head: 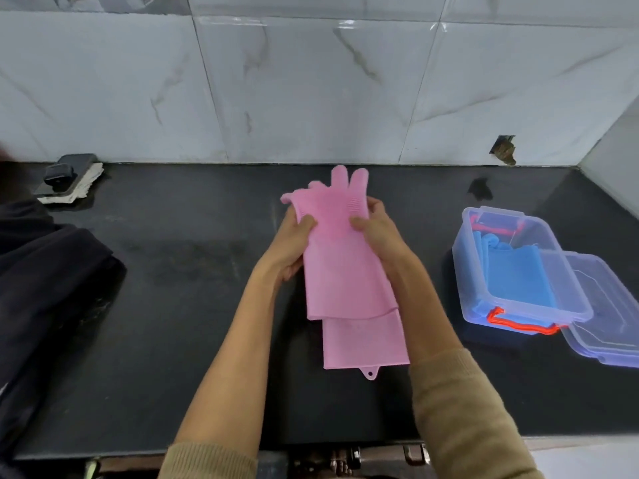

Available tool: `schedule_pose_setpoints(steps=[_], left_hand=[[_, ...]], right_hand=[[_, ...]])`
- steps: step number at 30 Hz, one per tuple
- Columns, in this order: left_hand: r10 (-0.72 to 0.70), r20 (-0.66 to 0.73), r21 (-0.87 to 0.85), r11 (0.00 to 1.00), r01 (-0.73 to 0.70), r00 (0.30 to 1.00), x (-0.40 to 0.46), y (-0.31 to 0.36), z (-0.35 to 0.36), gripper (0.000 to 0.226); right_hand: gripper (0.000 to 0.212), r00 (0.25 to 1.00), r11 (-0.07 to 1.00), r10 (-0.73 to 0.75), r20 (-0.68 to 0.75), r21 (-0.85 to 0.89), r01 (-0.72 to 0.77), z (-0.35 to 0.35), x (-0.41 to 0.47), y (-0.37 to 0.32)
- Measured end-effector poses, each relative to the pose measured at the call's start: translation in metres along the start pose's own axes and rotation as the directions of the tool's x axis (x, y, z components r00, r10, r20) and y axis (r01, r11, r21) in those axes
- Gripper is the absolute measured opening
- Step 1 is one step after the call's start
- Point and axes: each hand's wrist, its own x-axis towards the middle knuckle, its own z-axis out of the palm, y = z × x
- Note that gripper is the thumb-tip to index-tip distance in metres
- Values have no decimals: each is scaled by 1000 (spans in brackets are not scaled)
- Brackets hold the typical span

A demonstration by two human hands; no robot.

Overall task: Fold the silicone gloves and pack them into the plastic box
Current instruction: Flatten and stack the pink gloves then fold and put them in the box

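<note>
Both hands [332, 236] gripping pink gloves [345, 271]

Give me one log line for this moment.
both hands: holding pink gloves, unfolded | plastic box: open, blue gloves inside

both hands closed, side by side

your left hand [294, 242] and right hand [377, 229] sit close together at mid-frame — each pinching shut, thumb on top, fingers curled beneath. both forearms reach forward and angle inward from the bottom edge — sleeves pushed up toward the elbows, wrists bare.
</note>
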Motion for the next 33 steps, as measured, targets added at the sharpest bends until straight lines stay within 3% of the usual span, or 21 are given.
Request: schedule_pose_setpoints(steps=[2, 4, 7, 10, 18, 26, 33], left_hand=[[-25, 75, 47, 999, 21, 997, 5, -13, 16, 59], [-113, 118, 208, 974, 87, 986, 3, -32, 26, 60], [-192, 74, 397, 906, 148, 979, -1, -56, 27, 55], [-163, 13, 462, 876, 139, 986, -1, -58, 18, 45], [-169, -128, 487, 848, 210, 977, -9, -57, 8, 26], [-219, -176, 509, 814, 279, 960, -17, -60, 5, 20], [-112, -222, 600, 767, 226, 969, -18, -65, 12, 22]], right_hand=[[38, 998, 999, 32, -52, -25, -34, -23, -2, 8], [31, 991, 991, 113, -74, -69, -118, -39, -3, 27], [24, 974, 954, 212, -76, -199, -223, -50, -6, 55], [23, 972, 944, 156, -175, -262, -199, -53, -6, 63], [21, 980, 936, -9, -197, -348, -61, -46, -5, 64], [26, 976, 880, -3, -219, -464, -102, -47, -1, 69], [19, 950, 885, -38, -309, -452, -112, -47, 0, 77]])
